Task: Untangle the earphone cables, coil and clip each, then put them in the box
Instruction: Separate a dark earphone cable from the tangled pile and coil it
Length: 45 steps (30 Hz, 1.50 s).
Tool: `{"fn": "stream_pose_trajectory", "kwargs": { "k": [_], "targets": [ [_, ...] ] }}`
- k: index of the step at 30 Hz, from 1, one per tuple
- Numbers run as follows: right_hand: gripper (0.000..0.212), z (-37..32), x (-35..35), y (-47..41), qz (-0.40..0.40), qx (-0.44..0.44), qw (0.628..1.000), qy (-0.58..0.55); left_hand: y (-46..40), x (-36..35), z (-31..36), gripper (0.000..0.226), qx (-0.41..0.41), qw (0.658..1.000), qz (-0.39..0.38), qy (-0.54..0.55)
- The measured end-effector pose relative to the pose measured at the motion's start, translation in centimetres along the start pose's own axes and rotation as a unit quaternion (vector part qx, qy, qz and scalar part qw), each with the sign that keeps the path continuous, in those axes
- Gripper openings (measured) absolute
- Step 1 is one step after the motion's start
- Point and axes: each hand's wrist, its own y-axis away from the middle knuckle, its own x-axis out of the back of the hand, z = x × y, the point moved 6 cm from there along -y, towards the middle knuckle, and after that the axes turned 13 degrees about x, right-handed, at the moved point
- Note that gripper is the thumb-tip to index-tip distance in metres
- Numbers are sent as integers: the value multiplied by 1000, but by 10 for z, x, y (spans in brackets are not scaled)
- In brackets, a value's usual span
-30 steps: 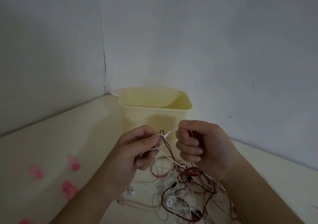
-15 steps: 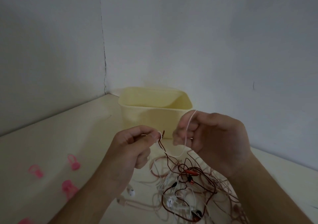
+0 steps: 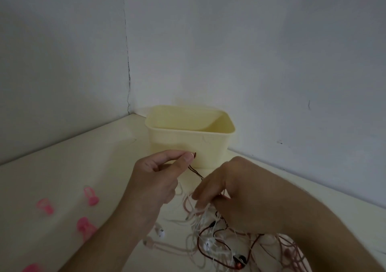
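Pale tabletop in a bare corner, untangling in progress, pale yellow plastic box (image 3: pixel 189 140) waiting behind.
Left hand (image 3: pixel 155 179) pinches the thin dark-brown earphone cable (image 3: pixel 195 172); right hand (image 3: pixel 236 190), fingers loosely bent, digs into the white-pink-brown cable tangle (image 3: pixel 211 236). I'd ease loops apart, no yanking.

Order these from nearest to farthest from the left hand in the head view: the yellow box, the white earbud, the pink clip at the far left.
1. white earbud, below the left hand
2. yellow box, behind it
3. pink clip, far left

Box (image 3: pixel 189 144) behind cable tangle (image 3: pixel 217 238); clips (image 3: pixel 85 226) left of tangle.
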Motion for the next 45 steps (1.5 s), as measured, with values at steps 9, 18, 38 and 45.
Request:
{"fn": "stream_pose_trajectory", "kwargs": {
  "k": [9,18,38,45],
  "targets": [
    [24,20,-2,-7,162,-104,979,-60,3,-3,2,34,-7,1000,-10,11],
    [26,38,30,12,220,-163,946,-176,-2,9,5,10,-65,990,53,-111],
    [39,96,58,55,341,-306,881,-121,-22,20,-8,44,81,997,11,16],
    [52,42,22,13,178,-187,966,4,-3,-2,3,45,5,997,-73,-25]
  ]
}}
